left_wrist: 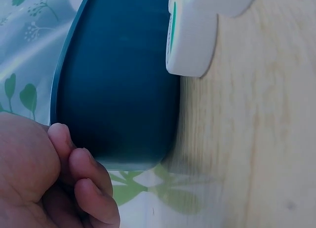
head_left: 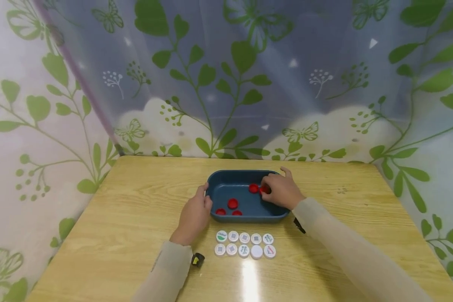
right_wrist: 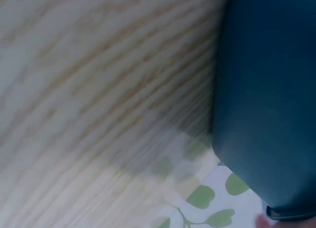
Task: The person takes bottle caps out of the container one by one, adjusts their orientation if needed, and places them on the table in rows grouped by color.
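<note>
A dark blue rectangular tray (head_left: 249, 219) sits on the table with several red round caps (head_left: 233, 204) inside. At its left end my left hand (head_left: 196, 216) holds the rim; the left wrist view shows curled fingers (left_wrist: 88, 166) against the tray's wall (left_wrist: 118, 90). My right hand (head_left: 283, 191) reaches over the right end into the tray and pinches a red cap (head_left: 264, 191), partly hidden by the fingers. Another red cap (head_left: 253, 188) lies just left of it. The right wrist view mostly catches the tray's outer wall (right_wrist: 266, 99), with fingertips barely visible.
Two rows of white round pieces (head_left: 244, 238) with printed tops lie in front of the tray, one with a plain top (head_left: 256, 251). The wooden table (head_left: 136, 197) meets a leaf-patterned curtain (head_left: 226, 84) at its back edge.
</note>
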A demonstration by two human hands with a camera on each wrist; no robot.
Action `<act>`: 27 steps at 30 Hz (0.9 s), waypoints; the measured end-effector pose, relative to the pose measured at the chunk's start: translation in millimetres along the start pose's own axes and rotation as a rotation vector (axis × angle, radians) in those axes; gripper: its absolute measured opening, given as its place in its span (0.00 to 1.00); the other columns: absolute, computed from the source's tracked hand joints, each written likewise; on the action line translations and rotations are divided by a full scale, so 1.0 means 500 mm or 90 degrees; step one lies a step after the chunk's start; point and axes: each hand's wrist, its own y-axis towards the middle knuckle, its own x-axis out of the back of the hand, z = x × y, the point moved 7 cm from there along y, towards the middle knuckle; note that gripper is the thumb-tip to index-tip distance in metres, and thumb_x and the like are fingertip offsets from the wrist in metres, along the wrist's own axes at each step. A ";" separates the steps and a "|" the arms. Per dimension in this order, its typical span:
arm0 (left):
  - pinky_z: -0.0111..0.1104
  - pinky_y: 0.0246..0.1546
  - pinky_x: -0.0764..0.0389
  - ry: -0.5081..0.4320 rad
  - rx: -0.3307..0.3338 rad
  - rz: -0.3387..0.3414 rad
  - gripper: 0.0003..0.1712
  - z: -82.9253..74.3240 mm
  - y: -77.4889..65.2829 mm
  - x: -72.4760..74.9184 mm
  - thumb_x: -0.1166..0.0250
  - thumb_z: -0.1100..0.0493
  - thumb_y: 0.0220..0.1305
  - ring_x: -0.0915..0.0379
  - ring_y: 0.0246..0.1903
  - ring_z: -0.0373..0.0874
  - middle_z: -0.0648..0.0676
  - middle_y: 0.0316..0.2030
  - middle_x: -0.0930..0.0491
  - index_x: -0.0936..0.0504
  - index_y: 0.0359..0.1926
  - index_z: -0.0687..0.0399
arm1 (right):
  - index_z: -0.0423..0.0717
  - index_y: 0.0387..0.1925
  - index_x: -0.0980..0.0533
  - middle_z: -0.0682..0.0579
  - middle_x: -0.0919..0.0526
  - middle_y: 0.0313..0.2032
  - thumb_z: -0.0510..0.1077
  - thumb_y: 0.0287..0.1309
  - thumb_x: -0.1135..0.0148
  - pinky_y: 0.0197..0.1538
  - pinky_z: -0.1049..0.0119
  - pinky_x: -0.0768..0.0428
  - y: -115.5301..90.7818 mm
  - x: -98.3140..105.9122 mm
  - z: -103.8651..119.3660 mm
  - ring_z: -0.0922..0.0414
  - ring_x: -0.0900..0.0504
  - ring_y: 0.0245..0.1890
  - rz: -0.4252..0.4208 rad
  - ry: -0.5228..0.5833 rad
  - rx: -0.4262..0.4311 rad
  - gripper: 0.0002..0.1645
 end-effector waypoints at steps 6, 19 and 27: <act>0.33 0.17 0.38 0.003 0.013 0.010 0.27 0.009 -0.007 -0.001 0.47 0.59 0.78 0.40 0.13 0.42 0.48 0.14 0.36 0.32 0.74 0.58 | 0.48 0.41 0.19 0.54 0.21 0.35 0.45 0.58 0.29 0.45 0.56 0.25 -0.011 0.030 0.027 0.56 0.26 0.32 -0.110 0.021 0.045 0.10; 0.35 0.17 0.37 0.001 -0.009 0.002 0.27 -0.006 0.003 0.012 0.47 0.59 0.78 0.39 0.14 0.41 0.48 0.15 0.34 0.32 0.73 0.59 | 0.53 0.46 0.20 0.61 0.22 0.40 0.46 0.58 0.28 0.32 0.78 0.26 -0.163 0.044 0.331 0.69 0.27 0.29 -0.019 0.083 0.275 0.14; 0.35 0.16 0.39 0.007 -0.009 0.009 0.27 -0.002 0.000 0.007 0.48 0.58 0.78 0.40 0.13 0.41 0.48 0.14 0.34 0.32 0.74 0.58 | 0.59 0.41 0.21 0.66 0.27 0.33 0.48 0.61 0.30 0.34 0.77 0.30 -0.210 -0.039 0.418 0.69 0.32 0.28 0.102 0.029 0.344 0.09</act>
